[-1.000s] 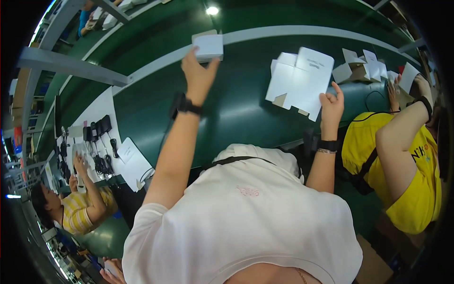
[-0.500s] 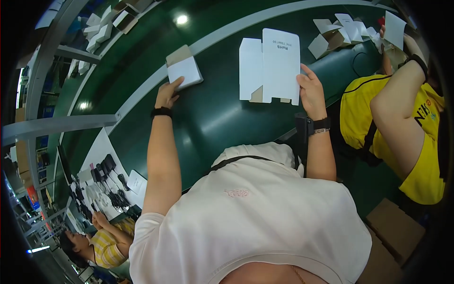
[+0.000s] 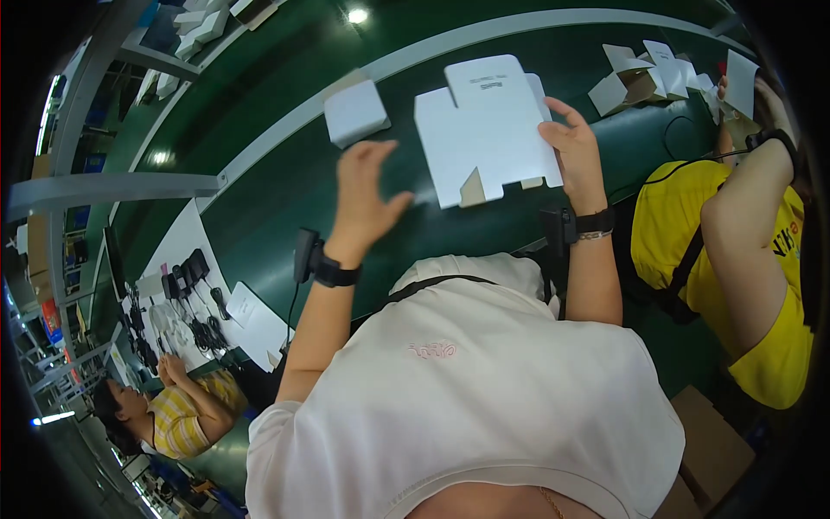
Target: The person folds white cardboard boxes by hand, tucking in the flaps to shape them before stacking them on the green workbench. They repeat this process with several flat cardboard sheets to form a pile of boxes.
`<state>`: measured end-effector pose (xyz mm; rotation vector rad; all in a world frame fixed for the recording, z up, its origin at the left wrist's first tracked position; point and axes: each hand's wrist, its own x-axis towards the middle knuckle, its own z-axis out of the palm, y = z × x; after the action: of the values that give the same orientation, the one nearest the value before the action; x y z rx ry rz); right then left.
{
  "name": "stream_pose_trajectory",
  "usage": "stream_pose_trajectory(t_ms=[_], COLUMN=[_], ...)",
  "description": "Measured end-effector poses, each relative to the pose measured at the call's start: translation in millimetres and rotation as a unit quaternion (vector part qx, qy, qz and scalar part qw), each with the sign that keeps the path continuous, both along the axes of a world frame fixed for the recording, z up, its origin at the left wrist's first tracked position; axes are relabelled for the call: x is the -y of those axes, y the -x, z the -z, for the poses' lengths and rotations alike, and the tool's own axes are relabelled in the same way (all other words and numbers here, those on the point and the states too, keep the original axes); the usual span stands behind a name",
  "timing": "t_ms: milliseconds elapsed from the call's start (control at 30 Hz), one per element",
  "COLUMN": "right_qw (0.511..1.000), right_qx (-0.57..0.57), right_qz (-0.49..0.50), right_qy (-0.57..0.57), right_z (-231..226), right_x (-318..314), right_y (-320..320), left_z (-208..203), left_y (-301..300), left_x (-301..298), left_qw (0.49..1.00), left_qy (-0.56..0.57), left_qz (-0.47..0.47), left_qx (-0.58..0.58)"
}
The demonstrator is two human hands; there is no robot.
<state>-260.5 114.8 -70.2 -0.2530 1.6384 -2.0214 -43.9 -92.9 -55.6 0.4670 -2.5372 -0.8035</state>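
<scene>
1. Carton (image 3: 484, 121): white, opened-out card w/ cut flaps, over worktop (image 3: 277, 199), a bit R of centre; can't tell if lifted or resting.
2. R hand (image 3: 581, 156): thumb & fingers pinched on carton's R edge, thumb on upper face.
3. L hand (image 3: 367, 195): fingers curved, spread well away from thumb, nothing held; just by near side of small white box (image 3: 356, 117), contact unclear.
4. Box sits on worktop L of carton, gap between; tan flap at far side.
5. Handling (judged): carton prob. v. light, stiff in panels, bendy at creases, smooth so a bit slippery; tabs could tear. Best held by big panel's edge. Box: contents not visible, wt. unsure; grip opp. sides.
</scene>
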Motion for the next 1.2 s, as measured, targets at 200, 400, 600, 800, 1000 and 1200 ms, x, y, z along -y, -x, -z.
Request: stream_pose_trajectory(t_ms=[200,400,600,800,1000,1200], right_qw=[0.996,0.949,0.851,0.898,0.938,0.923], right_qx=[0.031,-0.306,-0.493,-0.373,-0.232,-0.213], right_qz=[-0.072,-0.061,-0.089,-0.177,-0.258,-0.303], right_qy=[0.041,-0.052,-0.158,-0.150,-0.006,0.108], right_z=[-17,-67,-78,-64,-53,-59], right_x=[9,-3,31,45,53,60], right_y=[-21,-56,-101,-95,-82,-91], left_z=[-11,-30,-43,-43,-39,-22], left_y=[6,-16,-29,-36,-42,-41], left_x=[-17,-14,-25,-24,-30,-32], left_qw=[0.983,0.999,0.994,0.994,0.984,0.921], left_qy=[0.134,-0.038,-0.102,-0.004,-0.085,-0.298], left_qz=[0.048,-0.008,0.046,0.068,0.159,0.247], left_qx=[-0.114,-0.036,-0.019,-0.081,-0.011,-0.052])
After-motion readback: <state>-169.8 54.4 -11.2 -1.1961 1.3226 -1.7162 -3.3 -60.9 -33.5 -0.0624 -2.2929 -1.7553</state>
